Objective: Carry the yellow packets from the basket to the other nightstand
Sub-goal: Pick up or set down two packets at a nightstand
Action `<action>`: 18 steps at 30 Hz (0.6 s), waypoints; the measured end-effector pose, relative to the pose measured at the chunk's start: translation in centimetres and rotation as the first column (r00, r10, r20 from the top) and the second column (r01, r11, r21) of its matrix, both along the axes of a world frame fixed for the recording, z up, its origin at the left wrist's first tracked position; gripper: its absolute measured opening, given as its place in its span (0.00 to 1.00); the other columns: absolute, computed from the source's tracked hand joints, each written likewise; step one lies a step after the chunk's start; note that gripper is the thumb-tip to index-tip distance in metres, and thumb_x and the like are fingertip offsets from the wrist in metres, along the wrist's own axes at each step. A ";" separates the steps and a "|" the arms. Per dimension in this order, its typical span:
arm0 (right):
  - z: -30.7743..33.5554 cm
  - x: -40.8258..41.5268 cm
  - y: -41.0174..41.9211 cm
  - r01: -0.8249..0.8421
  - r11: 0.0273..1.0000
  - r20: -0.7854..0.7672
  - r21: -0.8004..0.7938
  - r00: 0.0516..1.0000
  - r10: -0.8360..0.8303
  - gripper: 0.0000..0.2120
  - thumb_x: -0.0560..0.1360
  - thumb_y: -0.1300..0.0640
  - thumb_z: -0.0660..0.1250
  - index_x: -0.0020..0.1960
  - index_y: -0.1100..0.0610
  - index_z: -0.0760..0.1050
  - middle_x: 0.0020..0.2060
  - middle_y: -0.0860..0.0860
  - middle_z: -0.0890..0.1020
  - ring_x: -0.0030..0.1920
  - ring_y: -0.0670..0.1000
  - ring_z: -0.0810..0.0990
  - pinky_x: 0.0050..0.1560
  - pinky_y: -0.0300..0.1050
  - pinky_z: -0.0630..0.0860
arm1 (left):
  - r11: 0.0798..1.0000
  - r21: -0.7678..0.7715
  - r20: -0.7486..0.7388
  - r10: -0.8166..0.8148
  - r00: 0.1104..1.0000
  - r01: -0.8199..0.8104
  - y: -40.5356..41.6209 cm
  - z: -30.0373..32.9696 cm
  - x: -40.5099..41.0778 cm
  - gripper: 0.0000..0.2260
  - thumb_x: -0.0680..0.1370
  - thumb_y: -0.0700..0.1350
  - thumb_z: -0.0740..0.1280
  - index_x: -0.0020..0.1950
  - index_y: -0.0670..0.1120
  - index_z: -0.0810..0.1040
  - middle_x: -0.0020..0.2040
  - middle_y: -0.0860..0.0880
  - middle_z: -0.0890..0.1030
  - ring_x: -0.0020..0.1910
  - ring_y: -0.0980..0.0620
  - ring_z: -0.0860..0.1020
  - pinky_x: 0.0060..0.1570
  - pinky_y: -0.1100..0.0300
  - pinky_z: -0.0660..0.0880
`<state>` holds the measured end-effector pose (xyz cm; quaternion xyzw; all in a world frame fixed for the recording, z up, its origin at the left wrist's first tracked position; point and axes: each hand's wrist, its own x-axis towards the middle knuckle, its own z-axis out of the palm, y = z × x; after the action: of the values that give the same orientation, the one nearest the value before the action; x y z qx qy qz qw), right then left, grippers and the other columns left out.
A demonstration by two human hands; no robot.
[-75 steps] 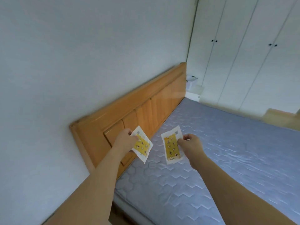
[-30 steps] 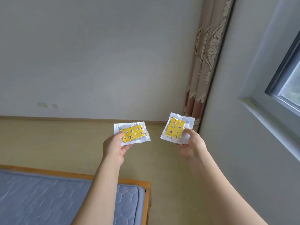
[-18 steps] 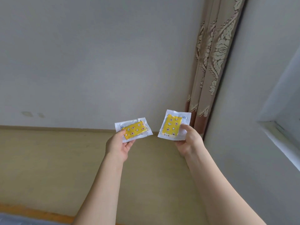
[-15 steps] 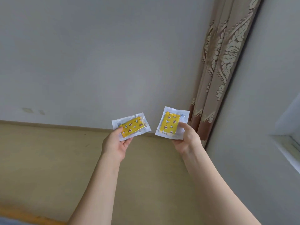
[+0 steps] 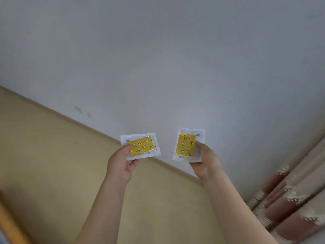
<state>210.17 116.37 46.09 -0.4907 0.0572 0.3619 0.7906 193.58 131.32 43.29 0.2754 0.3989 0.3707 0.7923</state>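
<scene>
Since a moment ago the view has swung left: window gone, curtain (image 5: 290, 199) pushed to the lower right, both packets carried level. Mid-carry, I judge, with neither nightstand in sight; next comes walking on to find it and set both down. Left hand (image 5: 121, 162) pinches the left yellow packet (image 5: 140, 146) by its left edge, thumb on top, long axis roughly sideways. Right hand (image 5: 204, 161) pinches the right yellow packet (image 5: 187, 145) at its right edge, long axis upright.
</scene>
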 end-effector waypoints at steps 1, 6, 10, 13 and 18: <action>0.2 0.6 2.6 -0.022 1.000 0.006 -0.001 1.000 0.022 0.04 0.78 0.63 0.64 0.49 0.59 0.77 0.46 0.55 0.83 0.45 0.55 0.81 0.52 0.53 0.78 | 0.999 0.005 0.022 0.042 0.999 -0.042 2.1 0.4 0.1 0.04 0.79 0.39 0.65 0.51 0.46 0.79 0.44 0.48 0.84 0.41 0.50 0.82 0.35 0.59 0.80; 0.1 2.1 15.8 -0.179 0.984 0.007 -0.025 0.984 0.179 0.10 0.77 0.62 0.65 0.57 0.61 0.78 0.54 0.57 0.83 0.52 0.58 0.82 0.48 0.54 0.80 | 0.977 0.021 0.040 0.213 0.976 -0.214 12.0 1.0 -0.4 0.05 0.78 0.39 0.66 0.53 0.45 0.80 0.45 0.47 0.84 0.43 0.49 0.82 0.41 0.57 0.80; -0.5 2.5 27.6 -0.302 0.953 -0.018 0.022 0.953 0.302 0.09 0.78 0.63 0.64 0.57 0.61 0.77 0.51 0.58 0.83 0.46 0.57 0.83 0.37 0.51 0.81 | 0.931 -0.027 0.017 0.364 0.931 -0.363 21.1 -0.1 -1.2 0.06 0.78 0.39 0.66 0.54 0.44 0.79 0.45 0.46 0.83 0.41 0.49 0.82 0.32 0.61 0.80; -0.9 2.0 37.1 -0.400 0.912 -0.039 0.092 0.913 0.405 0.07 0.79 0.63 0.63 0.55 0.60 0.77 0.47 0.58 0.83 0.41 0.57 0.84 0.29 0.48 0.80 | 0.895 -0.036 0.006 0.444 0.896 -0.444 28.6 -0.2 -1.5 0.06 0.78 0.40 0.67 0.54 0.44 0.79 0.45 0.45 0.83 0.39 0.49 0.81 0.29 0.62 0.80; -0.6 0.9 52.3 -0.525 0.848 -0.063 0.075 0.846 0.530 0.12 0.77 0.63 0.65 0.60 0.61 0.77 0.57 0.60 0.82 0.55 0.60 0.81 0.56 0.59 0.77 | 0.838 0.019 -0.043 0.546 0.837 -0.546 41.2 1.7 -3.3 0.04 0.78 0.40 0.67 0.52 0.44 0.79 0.43 0.46 0.83 0.39 0.49 0.81 0.31 0.59 0.79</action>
<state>211.03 168.70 45.53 -0.4504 -0.0576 0.5863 0.6709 190.32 172.53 45.03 0.1610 0.4780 0.5756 0.6436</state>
